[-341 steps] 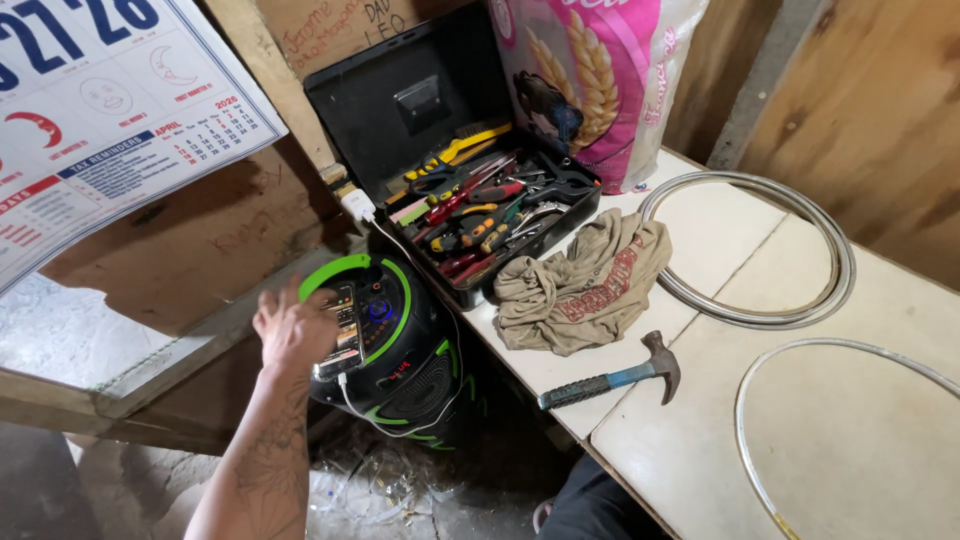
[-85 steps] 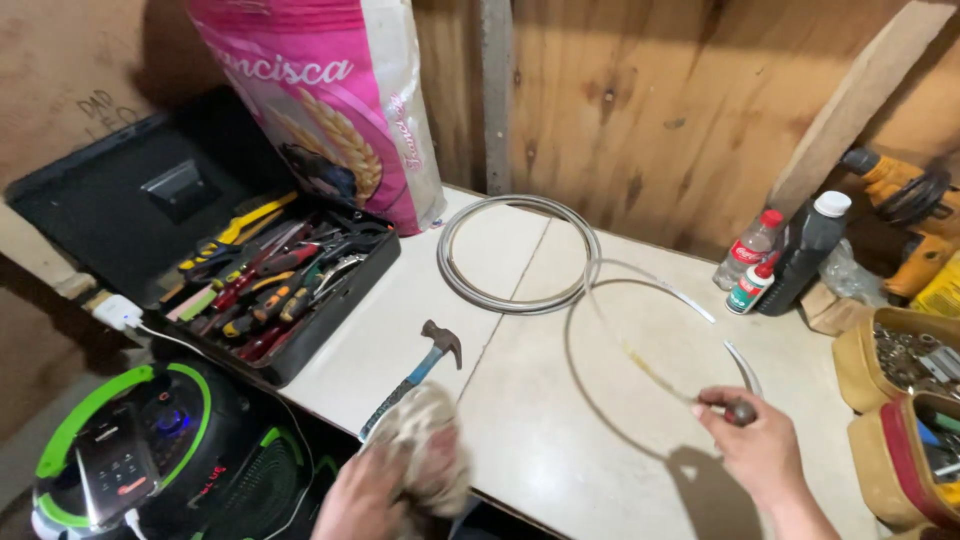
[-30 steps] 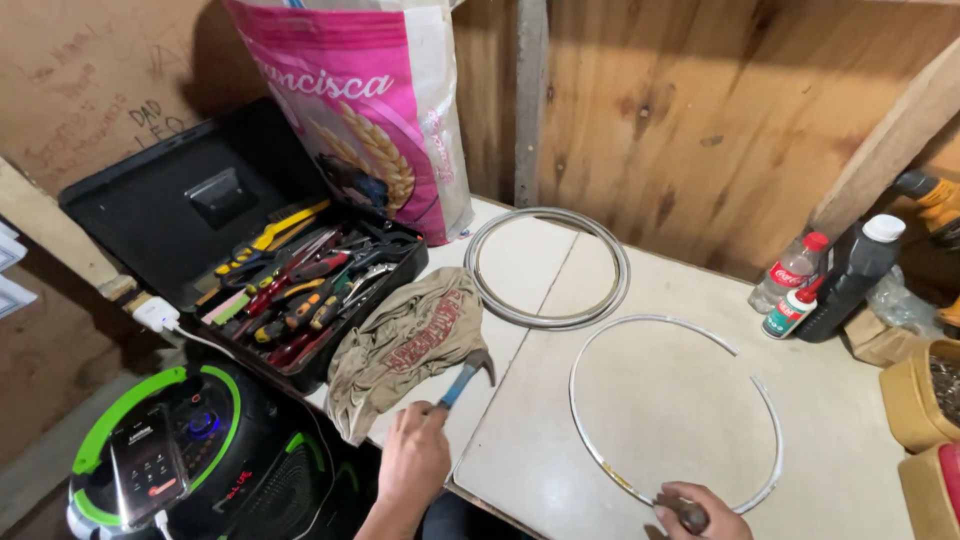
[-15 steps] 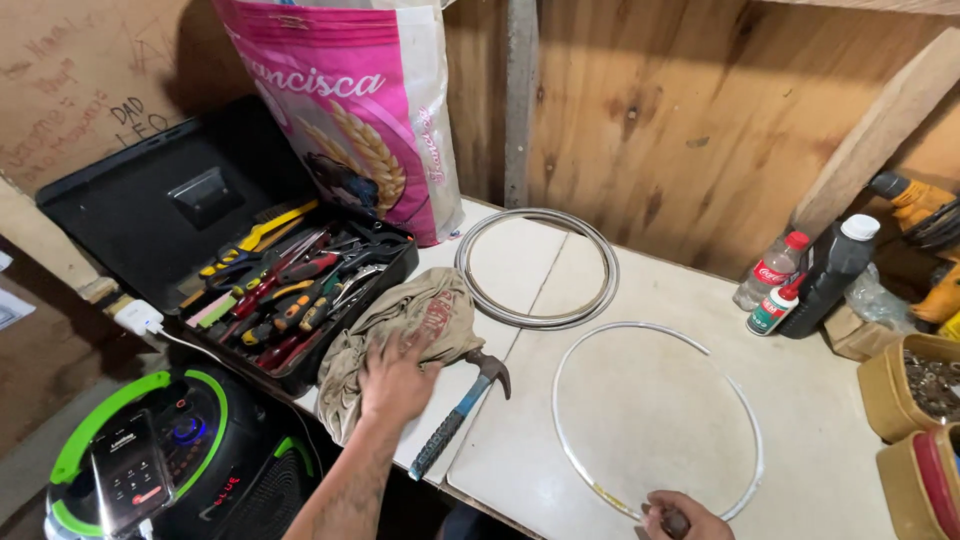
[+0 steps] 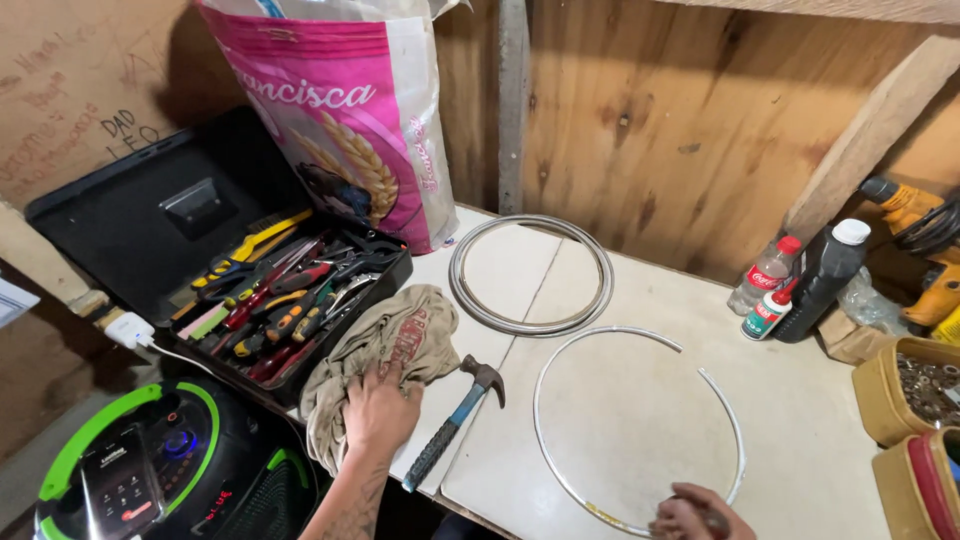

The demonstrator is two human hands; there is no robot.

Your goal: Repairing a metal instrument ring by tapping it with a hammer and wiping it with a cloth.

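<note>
R hand (image 5: 700, 515) – cut off by btm edge, grip unclear

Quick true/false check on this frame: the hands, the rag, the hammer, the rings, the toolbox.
1. The left hand rests on the crumpled beige cloth rag. True.
2. The blue-handled claw hammer lies inside the open black toolbox. False: it lies on the white tabletop, beside the rag.
3. The right hand is at the near edge of the thin open metal ring. True.
4. The coiled grey ring hangs on the wooden wall. False: it lies flat on the tabletop.
</note>
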